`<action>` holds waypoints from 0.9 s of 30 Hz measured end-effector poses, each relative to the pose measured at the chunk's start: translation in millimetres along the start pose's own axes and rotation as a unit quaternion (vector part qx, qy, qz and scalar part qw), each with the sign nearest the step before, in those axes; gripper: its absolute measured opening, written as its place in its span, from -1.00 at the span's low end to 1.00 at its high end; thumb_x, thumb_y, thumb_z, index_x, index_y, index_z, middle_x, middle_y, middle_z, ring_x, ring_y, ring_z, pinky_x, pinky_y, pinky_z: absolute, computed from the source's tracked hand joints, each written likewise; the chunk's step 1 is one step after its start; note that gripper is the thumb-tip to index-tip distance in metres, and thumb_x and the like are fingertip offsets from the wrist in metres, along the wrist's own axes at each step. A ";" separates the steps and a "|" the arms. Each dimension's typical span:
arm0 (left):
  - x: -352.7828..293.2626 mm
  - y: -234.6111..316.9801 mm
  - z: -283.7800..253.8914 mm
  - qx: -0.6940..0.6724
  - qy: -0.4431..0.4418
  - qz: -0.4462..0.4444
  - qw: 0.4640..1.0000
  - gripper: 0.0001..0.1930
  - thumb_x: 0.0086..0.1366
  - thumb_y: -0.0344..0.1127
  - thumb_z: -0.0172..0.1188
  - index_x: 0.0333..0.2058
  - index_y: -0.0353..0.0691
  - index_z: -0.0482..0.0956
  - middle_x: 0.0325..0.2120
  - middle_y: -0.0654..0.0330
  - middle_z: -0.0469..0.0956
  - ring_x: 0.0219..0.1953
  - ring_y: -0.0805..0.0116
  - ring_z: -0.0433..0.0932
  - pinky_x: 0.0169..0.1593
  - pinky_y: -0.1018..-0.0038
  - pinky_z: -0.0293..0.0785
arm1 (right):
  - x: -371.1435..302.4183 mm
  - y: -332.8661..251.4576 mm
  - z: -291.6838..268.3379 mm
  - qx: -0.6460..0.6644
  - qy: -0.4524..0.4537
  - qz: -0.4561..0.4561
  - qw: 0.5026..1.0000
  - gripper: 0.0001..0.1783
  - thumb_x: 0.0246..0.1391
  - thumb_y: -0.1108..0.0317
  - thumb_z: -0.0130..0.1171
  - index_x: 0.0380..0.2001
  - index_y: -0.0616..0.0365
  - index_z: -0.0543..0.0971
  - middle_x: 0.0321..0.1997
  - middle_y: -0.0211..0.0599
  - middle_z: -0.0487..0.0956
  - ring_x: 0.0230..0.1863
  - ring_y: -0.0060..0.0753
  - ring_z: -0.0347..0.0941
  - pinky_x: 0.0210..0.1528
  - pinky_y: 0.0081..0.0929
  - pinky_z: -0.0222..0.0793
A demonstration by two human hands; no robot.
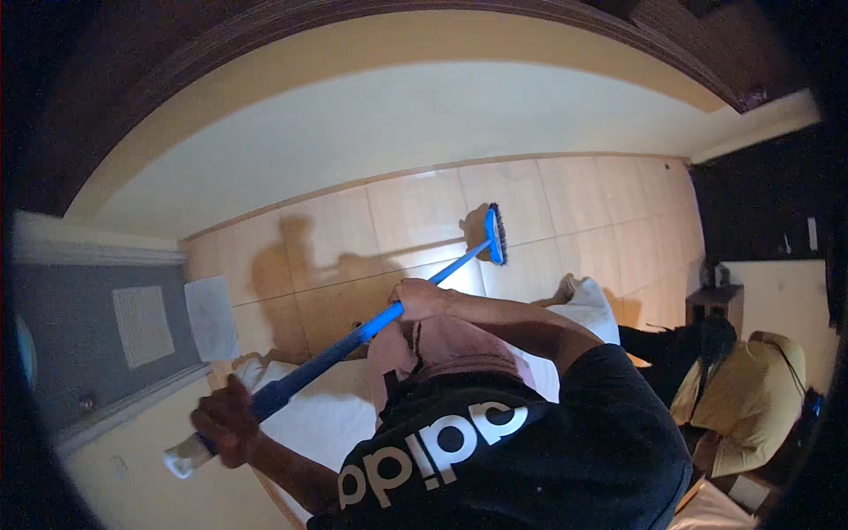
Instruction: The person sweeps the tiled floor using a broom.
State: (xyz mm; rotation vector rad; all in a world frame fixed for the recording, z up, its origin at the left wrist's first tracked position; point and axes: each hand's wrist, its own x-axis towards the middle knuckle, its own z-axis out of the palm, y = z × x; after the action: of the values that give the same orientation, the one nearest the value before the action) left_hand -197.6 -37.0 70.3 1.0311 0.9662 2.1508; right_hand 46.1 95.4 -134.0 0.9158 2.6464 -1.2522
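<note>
A broom with a long blue handle slants across the view from lower left to upper right. Near its upper end, by a pale cap, my left hand is closed around the handle. Further down the handle my right hand grips it, with the forearm crossing in front of my body. The broom's blue head with dark bristles stands on the tiled floor, turned on its side edge toward the right.
A pale wall with a baseboard runs along the far side. At left are a grey door and a white mat. White bedding lies beside me. A yellow chair-like item and a small cabinet stand right.
</note>
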 end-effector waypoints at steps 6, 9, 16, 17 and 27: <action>42.6 99.0 34.2 -0.164 -0.224 0.131 0.952 -0.80 -0.18 -0.33 -0.06 -0.89 -0.17 0.26 -0.96 0.29 0.25 -0.90 0.56 0.22 -0.77 0.71 0.13 | 59.0 -113.7 12.5 0.067 0.123 -0.239 0.961 -0.84 -0.54 0.30 0.06 -0.72 0.11 0.43 -0.64 -0.19 0.40 -0.57 -0.14 0.31 -0.52 -0.31 0.23; 31.4 115.6 32.3 -0.016 -0.259 0.173 0.950 -0.77 -0.18 -0.34 -0.05 -0.92 -0.15 0.25 -0.98 0.30 0.24 -0.93 0.58 0.21 -0.80 0.74 0.14 | 82.3 -150.7 7.8 0.147 0.018 -0.243 0.959 -0.85 -0.54 0.33 0.08 -0.74 0.12 0.43 -0.63 -0.20 0.40 -0.52 -0.16 0.31 -0.44 -0.31 0.22; 34.2 138.5 -5.1 0.022 -0.255 0.062 0.965 -0.71 -0.18 -0.34 -0.01 -0.98 -0.11 0.24 -1.02 0.33 0.23 -0.98 0.61 0.18 -0.84 0.78 0.13 | 99.4 -131.7 25.3 0.116 0.097 -0.269 0.951 -0.82 -0.53 0.27 0.04 -0.74 0.12 0.39 -0.65 -0.17 0.38 -0.53 -0.12 0.30 -0.47 -0.30 0.19; 32.4 137.0 -12.3 0.020 -0.261 -0.065 0.963 -0.72 -0.19 -0.33 0.01 -0.98 -0.08 0.24 -1.01 0.35 0.24 -0.98 0.61 0.18 -0.84 0.77 0.12 | 86.2 -121.4 22.7 0.062 0.031 -0.221 0.973 -0.85 -0.57 0.34 0.05 -0.75 0.12 0.38 -0.64 -0.14 0.38 -0.51 -0.12 0.31 -0.48 -0.31 0.20; 42.9 38.0 13.9 -0.184 -0.084 0.117 0.972 -0.75 -0.16 -0.32 0.02 -0.93 0.05 0.26 -1.01 0.43 0.21 -0.95 0.64 0.13 -0.83 0.75 0.07 | 38.2 -55.5 -5.1 0.001 0.000 -0.056 0.998 -0.84 -0.56 0.32 0.03 -0.74 0.12 0.38 -0.69 -0.15 0.37 -0.56 -0.09 0.31 -0.54 -0.28 0.21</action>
State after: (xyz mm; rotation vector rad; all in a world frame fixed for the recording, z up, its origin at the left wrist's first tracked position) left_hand -216.2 -23.0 124.5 1.1589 0.3607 2.2696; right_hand -14.5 90.4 -104.5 0.7788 2.7312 -1.2764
